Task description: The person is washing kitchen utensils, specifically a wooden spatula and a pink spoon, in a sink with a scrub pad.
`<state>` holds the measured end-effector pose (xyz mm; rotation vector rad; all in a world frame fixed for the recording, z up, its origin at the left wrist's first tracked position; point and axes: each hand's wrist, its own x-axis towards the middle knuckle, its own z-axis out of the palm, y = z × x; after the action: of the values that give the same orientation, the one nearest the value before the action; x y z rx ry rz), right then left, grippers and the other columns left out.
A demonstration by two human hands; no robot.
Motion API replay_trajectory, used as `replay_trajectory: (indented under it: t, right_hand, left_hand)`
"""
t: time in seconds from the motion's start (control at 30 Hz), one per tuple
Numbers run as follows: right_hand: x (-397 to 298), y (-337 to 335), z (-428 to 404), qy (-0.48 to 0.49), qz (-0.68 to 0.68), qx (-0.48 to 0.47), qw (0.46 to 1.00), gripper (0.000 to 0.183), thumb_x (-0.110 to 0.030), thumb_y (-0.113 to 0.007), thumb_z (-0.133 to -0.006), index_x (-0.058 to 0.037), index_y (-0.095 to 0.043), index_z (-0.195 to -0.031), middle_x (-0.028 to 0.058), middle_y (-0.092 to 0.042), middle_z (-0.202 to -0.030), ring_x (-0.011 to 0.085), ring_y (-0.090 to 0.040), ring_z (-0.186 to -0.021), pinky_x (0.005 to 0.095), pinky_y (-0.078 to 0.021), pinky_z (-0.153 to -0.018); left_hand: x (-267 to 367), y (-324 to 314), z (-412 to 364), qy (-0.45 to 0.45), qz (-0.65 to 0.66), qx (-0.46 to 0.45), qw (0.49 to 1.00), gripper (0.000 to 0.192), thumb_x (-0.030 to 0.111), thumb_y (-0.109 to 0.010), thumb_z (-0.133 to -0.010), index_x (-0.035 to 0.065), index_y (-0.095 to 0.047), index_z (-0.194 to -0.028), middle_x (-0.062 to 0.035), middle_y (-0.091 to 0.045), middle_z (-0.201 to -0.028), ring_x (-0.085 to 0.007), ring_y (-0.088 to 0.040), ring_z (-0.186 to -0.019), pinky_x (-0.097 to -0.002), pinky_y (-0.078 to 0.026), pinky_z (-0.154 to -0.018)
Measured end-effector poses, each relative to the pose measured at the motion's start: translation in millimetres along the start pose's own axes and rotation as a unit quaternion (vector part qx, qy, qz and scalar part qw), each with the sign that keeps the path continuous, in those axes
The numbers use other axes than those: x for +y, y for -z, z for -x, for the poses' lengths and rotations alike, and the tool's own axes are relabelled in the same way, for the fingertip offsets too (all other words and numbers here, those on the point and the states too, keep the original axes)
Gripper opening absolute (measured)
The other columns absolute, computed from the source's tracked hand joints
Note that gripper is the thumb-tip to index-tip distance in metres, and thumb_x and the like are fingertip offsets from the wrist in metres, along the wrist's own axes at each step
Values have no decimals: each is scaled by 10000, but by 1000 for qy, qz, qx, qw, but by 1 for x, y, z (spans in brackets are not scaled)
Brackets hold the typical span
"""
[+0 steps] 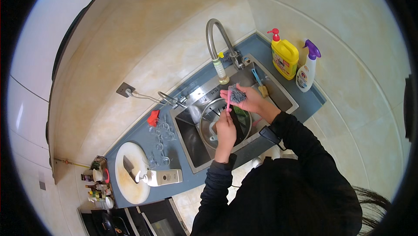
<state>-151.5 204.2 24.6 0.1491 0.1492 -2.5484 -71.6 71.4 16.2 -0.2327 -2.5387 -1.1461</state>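
Over a stainless steel sink (192, 151), my right hand (251, 99) holds a grey mesh scouring pad (238, 95) in its open palm. A thin pink strip or handle (228, 100) stands against the pad, and my left hand (226, 128) grips its lower end. Beneath both hands a round metal basin (203, 131) sits in the sink, with a dark long item, something green and small utensils in it, partly hidden by my hands. The spout of the tall faucet (210, 37) ends just above the pad.
Right of the sink stand a yellow detergent bottle (284, 58) and a purple-topped spray bottle (306, 73). A blue-handled brush (256, 76) leans in the sink. To the left are clear glassware (160, 144), a red cloth (152, 118), a white pump bottle (166, 177) and a cleaver (130, 168) on a round cutting board (125, 188).
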Motion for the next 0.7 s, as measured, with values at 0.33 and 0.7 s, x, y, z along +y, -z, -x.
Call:
replay_trajectory:
  t: [0.33,0.7]
  right_hand:
    - [-4,-1,7,64,148,-25,987,280,-227,-461,-886,9,-429,-1033,212,-526,-1066,308,-530,-999,390,-436,-862]
    - [10,14,-2,236,383,24,893,193,-152,-556,-832,-6,-521,-953,119,-607,-793,164,-596,-701,269,-489,-589]
  left_hand:
    - [14,8,-5,295,400,-108,861,237,254,-384,-922,74,-536,-890,49,-357,-522,-30,-288,-386,-184,-208,-330]
    - [20,-5,1,237,359,-96,897,243,283,-394,-919,89,-513,-832,42,-363,-525,-42,-293,-371,-193,-222,-328]
